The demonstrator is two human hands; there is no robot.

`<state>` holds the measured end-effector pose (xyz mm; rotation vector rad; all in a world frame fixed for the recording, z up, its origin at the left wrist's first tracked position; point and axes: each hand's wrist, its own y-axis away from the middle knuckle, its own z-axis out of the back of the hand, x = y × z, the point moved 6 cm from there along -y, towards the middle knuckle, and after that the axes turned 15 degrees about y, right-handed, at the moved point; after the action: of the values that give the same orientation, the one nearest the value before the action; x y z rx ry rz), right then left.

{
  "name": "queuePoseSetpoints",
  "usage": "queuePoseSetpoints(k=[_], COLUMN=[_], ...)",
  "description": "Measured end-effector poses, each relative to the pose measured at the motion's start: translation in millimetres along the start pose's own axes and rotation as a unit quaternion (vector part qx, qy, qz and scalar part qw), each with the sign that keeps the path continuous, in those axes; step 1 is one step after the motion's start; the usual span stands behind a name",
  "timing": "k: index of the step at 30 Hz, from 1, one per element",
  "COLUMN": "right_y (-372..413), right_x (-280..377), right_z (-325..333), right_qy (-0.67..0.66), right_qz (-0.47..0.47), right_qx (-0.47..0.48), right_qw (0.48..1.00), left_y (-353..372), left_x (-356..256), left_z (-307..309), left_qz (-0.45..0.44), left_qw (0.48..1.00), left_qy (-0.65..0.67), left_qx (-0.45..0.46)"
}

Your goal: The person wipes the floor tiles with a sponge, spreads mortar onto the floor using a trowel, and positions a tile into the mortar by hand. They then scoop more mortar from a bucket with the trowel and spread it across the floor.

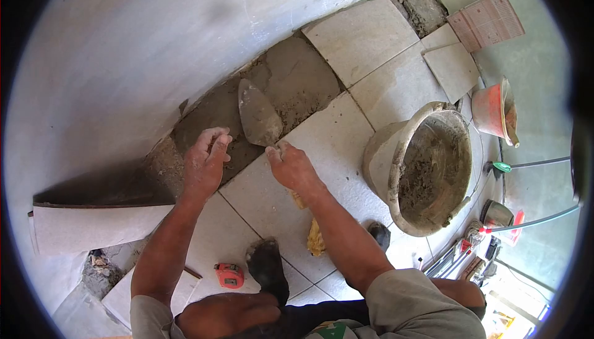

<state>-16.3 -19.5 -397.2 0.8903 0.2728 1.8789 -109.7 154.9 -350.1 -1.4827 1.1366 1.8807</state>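
My right hand (295,167) grips a trowel by its handle end. The trowel's mortar-smeared blade (258,115) points toward the wall, over the wet mortar. My left hand (205,164) is beside it on the left, its fingers curled toward the thumb; whatever may be between them is hidden. Both hands are near the strip of grey mortar (303,70) between the wall and the laid floor tiles (331,132). The mortar is smooth toward the far end and crumbly along the tile edge.
A mortar-crusted tub (383,163) stands at right, with an orange bucket (487,111) behind it. Loose tiles (450,70) lie at the far right; another tile (102,227) leans at left. A red tape measure (229,275) and yellow sponge-like piece (316,238) lie near my feet.
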Motion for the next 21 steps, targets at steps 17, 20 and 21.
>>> queuePoseSetpoints(k=[17,20,21], right_y=[-65,-55,-52], right_x=[-105,-88,-85], right_z=[77,91,91], right_qy=[-0.083,-0.119,-0.148], right_qz=[-0.067,-0.09,-0.113], right_qx=[-0.14,-0.083,-0.038], right_qw=[0.984,0.985,0.982], left_y=[3,3,2], left_x=[11,17,19], left_z=[-2,-2,-2], left_qz=[0.027,0.037,0.04], left_qw=[0.999,0.999,0.999], left_qy=[-0.026,-0.027,-0.027], left_qx=[0.016,0.016,0.018])
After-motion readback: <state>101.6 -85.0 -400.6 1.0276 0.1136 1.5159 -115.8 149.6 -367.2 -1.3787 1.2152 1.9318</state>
